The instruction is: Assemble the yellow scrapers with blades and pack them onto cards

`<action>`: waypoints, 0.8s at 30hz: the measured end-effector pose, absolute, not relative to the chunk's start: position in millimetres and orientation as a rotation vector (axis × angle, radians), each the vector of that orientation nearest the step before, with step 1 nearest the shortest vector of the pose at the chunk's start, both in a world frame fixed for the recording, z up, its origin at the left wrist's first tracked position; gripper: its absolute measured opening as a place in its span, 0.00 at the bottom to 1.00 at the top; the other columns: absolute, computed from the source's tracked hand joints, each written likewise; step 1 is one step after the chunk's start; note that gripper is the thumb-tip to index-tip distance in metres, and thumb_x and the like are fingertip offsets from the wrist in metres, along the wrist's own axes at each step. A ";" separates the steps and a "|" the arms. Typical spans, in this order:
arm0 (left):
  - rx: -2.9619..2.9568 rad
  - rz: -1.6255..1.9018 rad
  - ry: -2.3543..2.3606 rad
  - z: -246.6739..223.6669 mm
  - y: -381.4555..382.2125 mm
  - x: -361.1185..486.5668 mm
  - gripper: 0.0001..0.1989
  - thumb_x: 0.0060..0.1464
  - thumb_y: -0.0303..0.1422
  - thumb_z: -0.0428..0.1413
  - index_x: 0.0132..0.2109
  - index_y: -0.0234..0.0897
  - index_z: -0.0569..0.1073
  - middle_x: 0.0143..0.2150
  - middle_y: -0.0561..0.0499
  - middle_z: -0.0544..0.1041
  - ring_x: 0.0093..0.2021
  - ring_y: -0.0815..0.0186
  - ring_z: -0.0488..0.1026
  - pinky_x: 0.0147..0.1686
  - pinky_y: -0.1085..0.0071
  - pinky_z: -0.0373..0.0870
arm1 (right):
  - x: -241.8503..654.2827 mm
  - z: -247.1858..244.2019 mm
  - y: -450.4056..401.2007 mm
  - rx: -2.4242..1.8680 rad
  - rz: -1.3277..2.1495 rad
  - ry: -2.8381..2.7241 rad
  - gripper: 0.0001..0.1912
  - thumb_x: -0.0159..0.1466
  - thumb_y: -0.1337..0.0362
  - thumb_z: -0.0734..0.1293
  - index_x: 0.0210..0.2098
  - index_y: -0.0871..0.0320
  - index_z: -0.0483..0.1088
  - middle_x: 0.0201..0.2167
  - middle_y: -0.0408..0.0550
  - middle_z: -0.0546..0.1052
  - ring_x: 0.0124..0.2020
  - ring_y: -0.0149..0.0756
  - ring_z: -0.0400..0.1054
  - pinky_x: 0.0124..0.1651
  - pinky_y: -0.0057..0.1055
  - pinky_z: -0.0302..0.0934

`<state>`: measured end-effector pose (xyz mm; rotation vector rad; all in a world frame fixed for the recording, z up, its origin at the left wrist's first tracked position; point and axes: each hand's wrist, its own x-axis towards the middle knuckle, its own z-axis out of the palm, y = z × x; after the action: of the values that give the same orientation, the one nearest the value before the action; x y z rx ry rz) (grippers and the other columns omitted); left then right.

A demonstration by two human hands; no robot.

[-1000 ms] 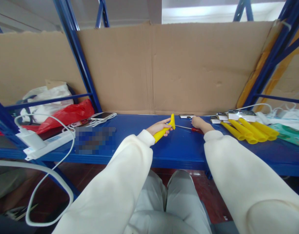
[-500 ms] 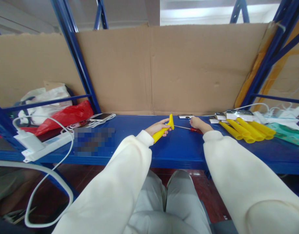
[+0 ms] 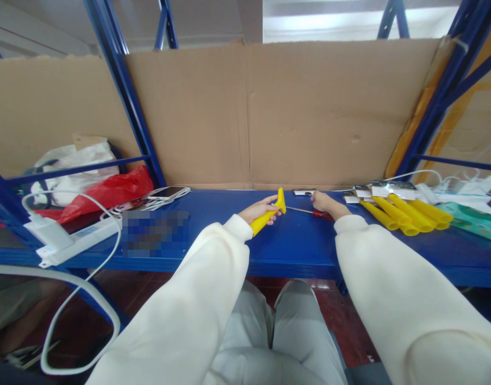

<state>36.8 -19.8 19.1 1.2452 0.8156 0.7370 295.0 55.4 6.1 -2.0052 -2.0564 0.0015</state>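
A yellow plastic handle with a flared head is in my left hand, whose fingers wrap round it. My right hand is closed at the small flat metal-and-white piece near the back of the blue table; whatever its fingertips pinch is too small to name. Beneath and beside my right hand lies a screwdriver with a red handle, its thin shaft pointing left towards the yellow handle's head.
Several yellow handles lie right on the blue table, before stacked flat packs. A green packet is far right. Left are a phone, a power strip, cables and a red bag. Cardboard stands behind.
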 end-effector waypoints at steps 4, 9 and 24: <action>1.253 0.727 0.825 19.8 -20.6 36.7 0.35 0.62 0.20 0.48 0.73 0.42 0.50 0.29 0.54 0.70 0.19 0.74 0.62 0.19 0.79 0.59 | 290.3 6.4 60.5 -1.763 0.159 -1.930 0.11 0.58 0.76 0.63 0.38 0.61 0.73 0.39 0.55 0.80 0.42 0.37 0.73 0.46 0.27 0.64; 1.253 0.705 0.769 20.8 -19.8 34.7 0.36 0.63 0.20 0.48 0.73 0.42 0.47 0.29 0.54 0.70 0.19 0.75 0.63 0.19 0.80 0.57 | 265.2 9.3 51.3 -1.188 0.554 -1.821 0.06 0.57 0.66 0.68 0.32 0.56 0.65 0.30 0.43 0.74 0.33 0.32 0.68 0.41 0.31 0.66; 1.231 0.648 0.623 13.3 -6.9 28.9 0.39 0.60 0.22 0.54 0.73 0.46 0.49 0.31 0.54 0.71 0.20 0.75 0.65 0.19 0.81 0.56 | 233.3 10.5 31.4 -0.836 0.780 -1.809 0.17 0.50 0.56 0.74 0.28 0.54 0.62 0.27 0.39 0.71 0.32 0.32 0.69 0.42 0.35 0.67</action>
<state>28.9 -6.9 13.3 1.2308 0.6234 0.6478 233.3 31.4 10.5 -0.8363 -1.8092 0.7801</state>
